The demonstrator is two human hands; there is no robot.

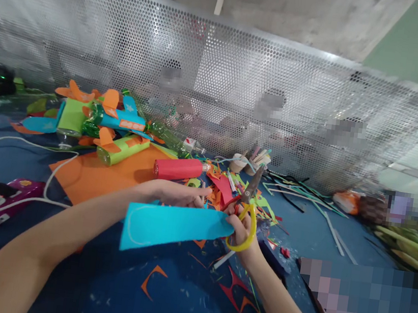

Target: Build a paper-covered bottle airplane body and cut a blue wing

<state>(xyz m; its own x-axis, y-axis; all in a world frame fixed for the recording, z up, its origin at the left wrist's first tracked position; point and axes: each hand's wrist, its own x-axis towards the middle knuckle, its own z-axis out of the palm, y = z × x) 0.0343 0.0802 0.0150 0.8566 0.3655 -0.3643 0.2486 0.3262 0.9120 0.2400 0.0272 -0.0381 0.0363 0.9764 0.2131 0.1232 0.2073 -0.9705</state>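
So I've got the right hand (240, 227) curled closed around the yellow scissors (249, 194), blades pointing up and away, and its fingers also pinch one end of the blue paper strip (174, 229). The strip runs left from that hand, with a pale curved line drawn near its far end. The left hand (184, 194) sits just behind the strip from where I'm watching, fingers reaching toward the right one; the paper hides part of it, so I can't tell whether it's gripping anything.

Right past the hands there's a heap of paper scraps (223, 189), with a red-wrapped bottle (176, 168) just left of it, next to a big orange sheet (75, 175). On the near side, an orange offcut (146, 283) lies on the blue tabletop (110, 287). Way at the back I see a perforated metal screen (132, 38).
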